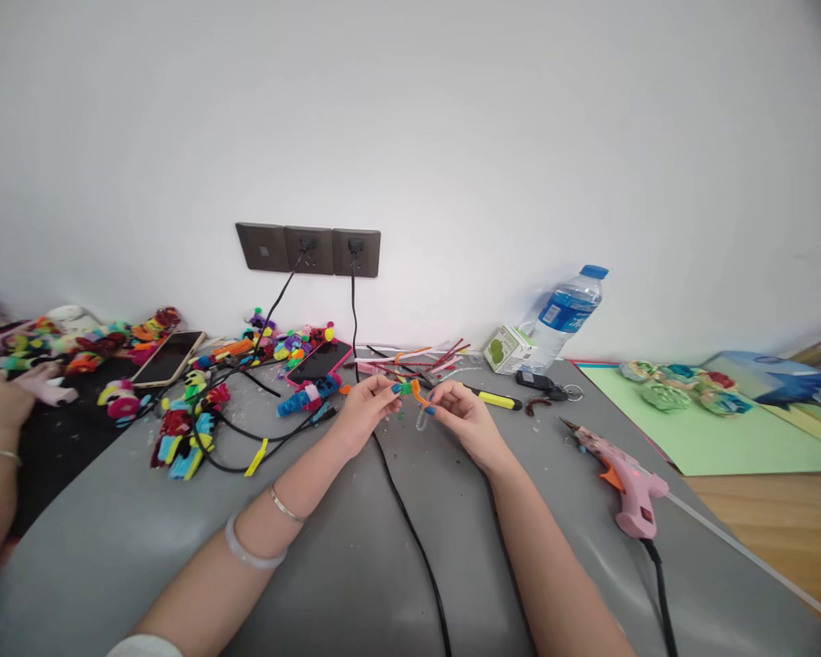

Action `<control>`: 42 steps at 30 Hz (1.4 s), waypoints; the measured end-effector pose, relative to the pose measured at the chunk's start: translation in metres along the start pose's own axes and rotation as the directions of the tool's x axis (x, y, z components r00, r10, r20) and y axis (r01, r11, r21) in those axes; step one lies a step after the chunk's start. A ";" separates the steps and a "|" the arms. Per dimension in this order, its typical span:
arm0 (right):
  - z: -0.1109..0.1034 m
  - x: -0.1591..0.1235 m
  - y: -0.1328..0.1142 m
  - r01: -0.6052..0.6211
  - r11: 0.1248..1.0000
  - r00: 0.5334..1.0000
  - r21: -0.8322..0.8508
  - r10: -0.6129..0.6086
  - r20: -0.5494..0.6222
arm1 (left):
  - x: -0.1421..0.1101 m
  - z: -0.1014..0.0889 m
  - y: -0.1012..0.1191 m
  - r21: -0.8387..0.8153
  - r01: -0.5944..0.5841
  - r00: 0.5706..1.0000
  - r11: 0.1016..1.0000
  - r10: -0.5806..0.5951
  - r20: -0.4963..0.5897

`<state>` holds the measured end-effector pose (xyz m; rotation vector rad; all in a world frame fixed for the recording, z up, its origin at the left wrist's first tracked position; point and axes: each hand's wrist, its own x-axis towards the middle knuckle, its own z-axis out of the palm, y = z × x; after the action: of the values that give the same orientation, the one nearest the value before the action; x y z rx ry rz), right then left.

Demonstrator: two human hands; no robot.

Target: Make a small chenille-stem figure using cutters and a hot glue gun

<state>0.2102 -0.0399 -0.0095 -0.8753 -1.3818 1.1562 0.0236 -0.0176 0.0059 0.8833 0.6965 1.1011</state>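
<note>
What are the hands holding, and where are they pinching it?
A small green and orange fuzzy piece: the left hand pinches its green end, the right hand its orange side.

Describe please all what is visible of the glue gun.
The glue gun has a pink body, an orange trigger and a darker, pointed nozzle; it looks like plastic. It lies on its side on the grey table, right of both hands, nozzle toward the wall. A small reddish light seems to glow on the body, and a dark red switch sits on the handle. A black cord leaves the handle's end. Neither hand touches it.
</note>
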 end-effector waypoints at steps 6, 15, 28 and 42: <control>-0.001 0.000 0.000 0.008 0.999 1.000 -0.038 -0.008 -0.004 | 0.000 -0.001 0.000 -0.066 0.072 0.995 0.995 -0.068 0.073; -0.004 0.001 0.001 -0.004 0.998 1.000 -0.058 0.004 -0.003 | -0.004 -0.002 0.000 0.025 0.215 0.956 0.976 -0.215 0.201; -0.002 0.000 0.003 0.100 0.870 0.984 -0.484 -0.157 -0.081 | 0.000 -0.017 0.002 0.714 -0.174 0.970 0.678 -0.004 0.241; 0.004 -0.002 -0.002 0.204 0.789 0.964 -0.579 -0.264 -0.020 | -0.002 -0.014 -0.002 0.754 -0.502 0.864 0.423 0.272 0.423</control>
<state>0.2063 -0.0433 -0.0084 -1.1221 -1.7349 0.4853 0.0124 -0.0161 -0.0020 2.1175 0.8567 0.9944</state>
